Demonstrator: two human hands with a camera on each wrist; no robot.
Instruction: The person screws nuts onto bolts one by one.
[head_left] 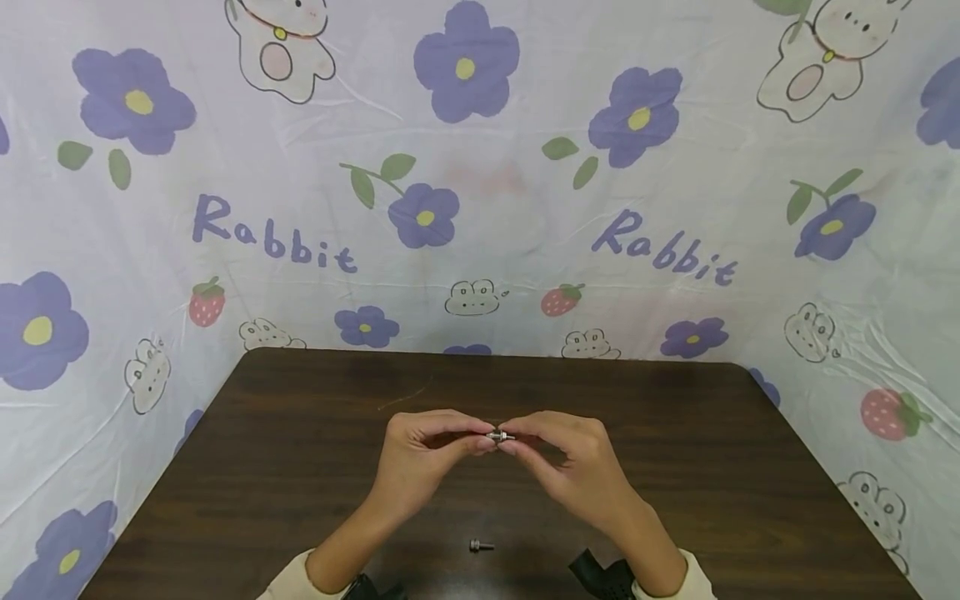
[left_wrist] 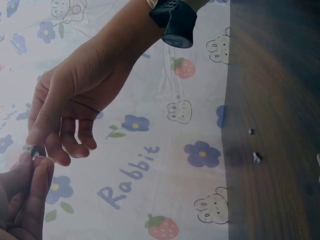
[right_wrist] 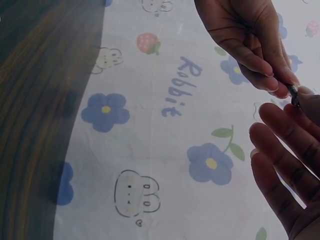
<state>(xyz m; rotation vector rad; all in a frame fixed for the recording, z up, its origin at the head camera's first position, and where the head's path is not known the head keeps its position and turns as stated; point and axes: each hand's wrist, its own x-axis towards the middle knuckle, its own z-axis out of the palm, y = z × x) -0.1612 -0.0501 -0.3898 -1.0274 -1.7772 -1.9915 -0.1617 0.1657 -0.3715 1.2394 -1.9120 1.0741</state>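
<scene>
Over the table, my left hand (head_left: 416,458) and right hand (head_left: 577,458) meet fingertip to fingertip at a small silvery metal bolt (head_left: 500,436). The left thumb and forefinger pinch one end; the right thumb and forefinger pinch the other. In the right wrist view the bolt (right_wrist: 294,95) shows as a dark, short piece between the two hands, partly covered by fingertips. The right hand's other fingers (right_wrist: 282,175) spread loosely there. Another small bolt (head_left: 482,546) with a wide head lies on the table, nearer the body than both hands.
The dark wood-grain table (head_left: 712,467) has a patterned cloth (head_left: 510,233) hanging behind and beside it. In the left wrist view a small metal piece (left_wrist: 251,131) lies near a bolt (left_wrist: 257,158). Black wrist cameras (head_left: 603,575) sit at the sleeves.
</scene>
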